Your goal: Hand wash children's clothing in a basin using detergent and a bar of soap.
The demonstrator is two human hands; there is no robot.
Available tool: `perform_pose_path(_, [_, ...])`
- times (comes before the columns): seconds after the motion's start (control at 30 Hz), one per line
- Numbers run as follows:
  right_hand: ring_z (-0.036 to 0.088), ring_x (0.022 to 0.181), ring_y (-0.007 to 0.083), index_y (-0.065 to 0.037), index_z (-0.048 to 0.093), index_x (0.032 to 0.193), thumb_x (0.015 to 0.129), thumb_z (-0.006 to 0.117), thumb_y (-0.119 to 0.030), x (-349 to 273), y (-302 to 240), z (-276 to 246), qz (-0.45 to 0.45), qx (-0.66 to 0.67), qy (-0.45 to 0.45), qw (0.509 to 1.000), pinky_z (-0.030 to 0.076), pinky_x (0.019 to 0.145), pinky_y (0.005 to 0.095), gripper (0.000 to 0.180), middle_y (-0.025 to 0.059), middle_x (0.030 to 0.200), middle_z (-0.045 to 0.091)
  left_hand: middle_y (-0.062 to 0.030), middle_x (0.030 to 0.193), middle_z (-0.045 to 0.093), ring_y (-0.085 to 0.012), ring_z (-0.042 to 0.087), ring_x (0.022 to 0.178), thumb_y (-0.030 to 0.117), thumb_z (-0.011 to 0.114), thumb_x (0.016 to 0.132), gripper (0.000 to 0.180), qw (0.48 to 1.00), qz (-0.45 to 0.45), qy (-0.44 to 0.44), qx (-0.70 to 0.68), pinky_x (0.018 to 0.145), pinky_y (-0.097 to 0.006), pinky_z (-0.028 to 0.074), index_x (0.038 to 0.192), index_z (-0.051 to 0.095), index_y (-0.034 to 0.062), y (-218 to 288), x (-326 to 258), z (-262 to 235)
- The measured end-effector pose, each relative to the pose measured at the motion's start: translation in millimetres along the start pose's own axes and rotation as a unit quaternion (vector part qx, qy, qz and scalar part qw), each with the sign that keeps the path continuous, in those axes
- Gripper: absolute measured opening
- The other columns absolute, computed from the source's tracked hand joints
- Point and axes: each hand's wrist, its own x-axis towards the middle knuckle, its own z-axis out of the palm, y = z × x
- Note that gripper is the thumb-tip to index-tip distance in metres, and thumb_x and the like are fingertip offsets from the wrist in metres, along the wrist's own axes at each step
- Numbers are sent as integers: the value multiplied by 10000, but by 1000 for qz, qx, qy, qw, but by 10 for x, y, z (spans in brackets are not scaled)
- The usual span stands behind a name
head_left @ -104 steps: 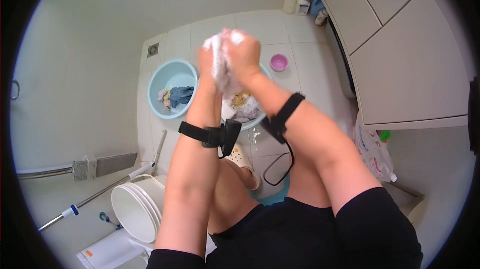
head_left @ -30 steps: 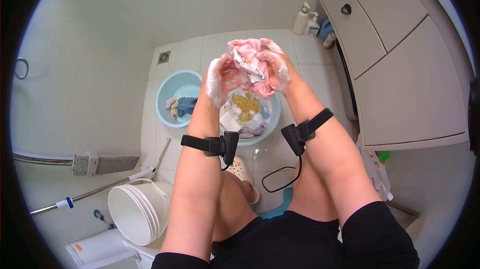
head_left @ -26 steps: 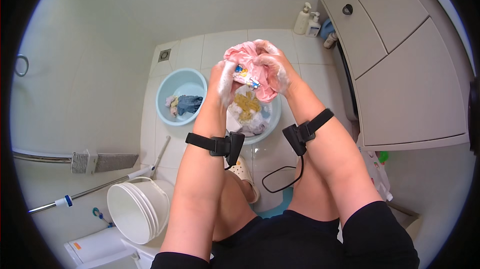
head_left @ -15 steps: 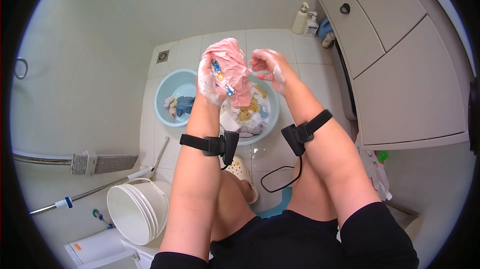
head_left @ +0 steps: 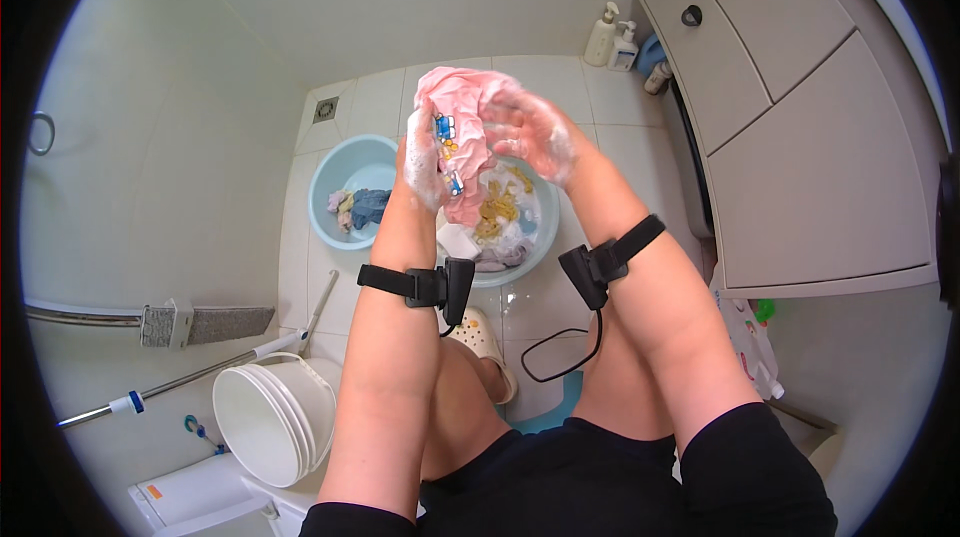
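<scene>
A wet pink garment [head_left: 465,122] with a blue and yellow cartoon print hangs bunched above the washing basin. My left hand [head_left: 422,157], coated in suds, grips its left side; most of those fingers are hidden by the cloth. At the right edge of the cloth is my right hand [head_left: 535,135], soapy too, its fingers stretched out and touching the fabric. Below them a light blue basin [head_left: 545,232] holds foamy water, yellow-patterned cloth [head_left: 497,212], greyish cloth [head_left: 503,257] and a white block [head_left: 457,240] that looks like soap.
Another blue basin [head_left: 325,172] with a few small clothes [head_left: 368,207] stands to the left. Nearer lie a white bucket [head_left: 262,427] and a mop pole [head_left: 210,369]. A grey cabinet [head_left: 820,177] lines the right side, with pump bottles [head_left: 600,37] by the far wall.
My right hand has moved left and now meets the pink garment, from which it was apart. The garment has turned and spread slightly in my left hand.
</scene>
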Motion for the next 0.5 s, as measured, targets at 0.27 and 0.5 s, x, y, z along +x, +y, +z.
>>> perform_pose_path(0.27, [555, 706, 101, -102, 577, 981, 793, 618, -282, 83, 192, 71, 71, -67, 96, 991, 410, 627, 228, 264, 18, 830, 599, -152, 1032, 577, -247, 620, 846, 414, 367, 912, 472, 997, -37, -65, 33, 667, -353, 540, 1156, 451, 19, -1, 10, -78])
perform_pose_path(0.5, [556, 757, 120, -73, 577, 937, 778, 618, -196, 76, 25, -103, -1, -154, 38, 987, 441, 716, 251, 205, 35, 888, 588, -104, 985, 586, -194, 606, 852, 385, 417, 910, 413, 998, 25, 47, 25, 720, -323, 516, 1092, 484, 20, 10, -7, 85])
